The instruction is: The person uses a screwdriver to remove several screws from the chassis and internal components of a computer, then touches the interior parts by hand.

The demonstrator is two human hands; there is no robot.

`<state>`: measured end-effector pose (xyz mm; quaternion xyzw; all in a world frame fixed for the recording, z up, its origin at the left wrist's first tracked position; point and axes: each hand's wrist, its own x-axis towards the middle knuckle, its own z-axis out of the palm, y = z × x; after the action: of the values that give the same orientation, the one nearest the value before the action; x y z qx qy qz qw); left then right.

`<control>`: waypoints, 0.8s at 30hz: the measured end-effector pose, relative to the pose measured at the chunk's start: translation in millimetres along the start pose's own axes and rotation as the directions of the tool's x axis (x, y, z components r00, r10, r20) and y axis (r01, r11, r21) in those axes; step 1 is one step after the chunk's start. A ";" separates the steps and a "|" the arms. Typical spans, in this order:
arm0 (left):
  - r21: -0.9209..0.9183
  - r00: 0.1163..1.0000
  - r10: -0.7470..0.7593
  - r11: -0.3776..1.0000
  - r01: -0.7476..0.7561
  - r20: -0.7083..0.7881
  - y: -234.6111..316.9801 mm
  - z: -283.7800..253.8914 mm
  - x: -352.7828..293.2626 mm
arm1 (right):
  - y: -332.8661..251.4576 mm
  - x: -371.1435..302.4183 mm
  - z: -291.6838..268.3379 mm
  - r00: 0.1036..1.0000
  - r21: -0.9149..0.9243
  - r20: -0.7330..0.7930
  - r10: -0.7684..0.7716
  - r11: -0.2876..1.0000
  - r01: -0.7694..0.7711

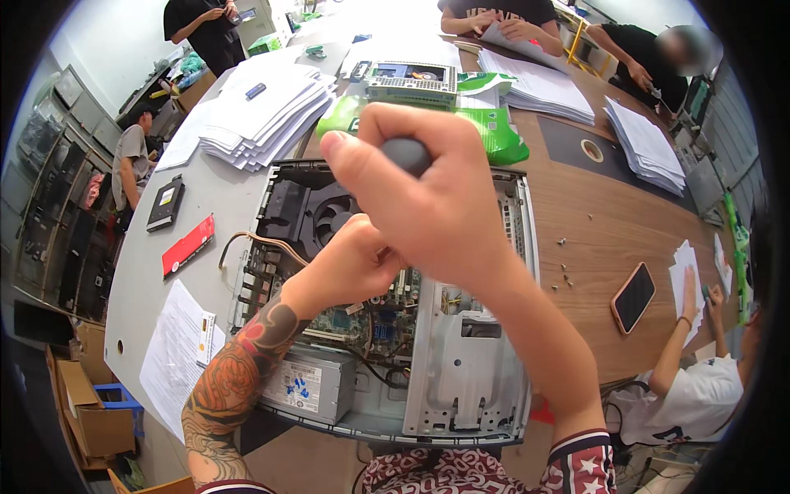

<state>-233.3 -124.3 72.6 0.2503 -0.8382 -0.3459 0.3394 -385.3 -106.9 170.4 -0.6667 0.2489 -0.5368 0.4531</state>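
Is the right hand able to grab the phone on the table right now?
Probably not straight away: the right hand is wrapped around a dark handle, and would likely have to let go first. Nothing covers the phone, though.

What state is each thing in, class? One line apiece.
Right hand: closed around a dark handle
Left hand: fingers curled, contents hidden
Computer case: lying flat, open, insides exposed
Fan: partly hidden; spinning or still, cannot tell
Phone: face up, screen dark
Tape roll: lying flat
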 end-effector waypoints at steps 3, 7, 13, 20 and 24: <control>-0.009 0.994 0.003 1.000 -0.004 -0.107 2.5 9.1 -3.0 | 6.4 -6.4 19.9 0.965 -0.194 -0.189 -0.181 0.970 0.144; -0.237 0.958 -0.276 0.938 0.252 -0.073 10.0 7.5 -3.6 | 12.1 -1.4 23.6 0.932 -0.259 -0.266 -0.247 0.949 0.178; 0.107 0.994 0.069 0.992 -0.060 -0.084 14.9 11.4 1.9 | 11.4 11.5 -6.8 1.000 0.045 0.021 0.017 0.999 -0.018; -0.035 0.995 -0.046 0.998 0.043 -0.086 12.6 18.8 -0.7 | 2.7 12.6 -20.0 0.930 0.213 0.332 0.157 0.948 -0.236; 0.202 1.000 -0.007 0.979 0.012 -0.024 -6.0 15.2 -8.1 | 9.5 1.8 -2.9 0.999 0.052 0.047 0.007 0.999 -0.009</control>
<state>-238.3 -116.6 56.8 0.2915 -0.8637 -0.2576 0.3205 -385.9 -113.8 163.0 -0.6660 0.2269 -0.5257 0.4781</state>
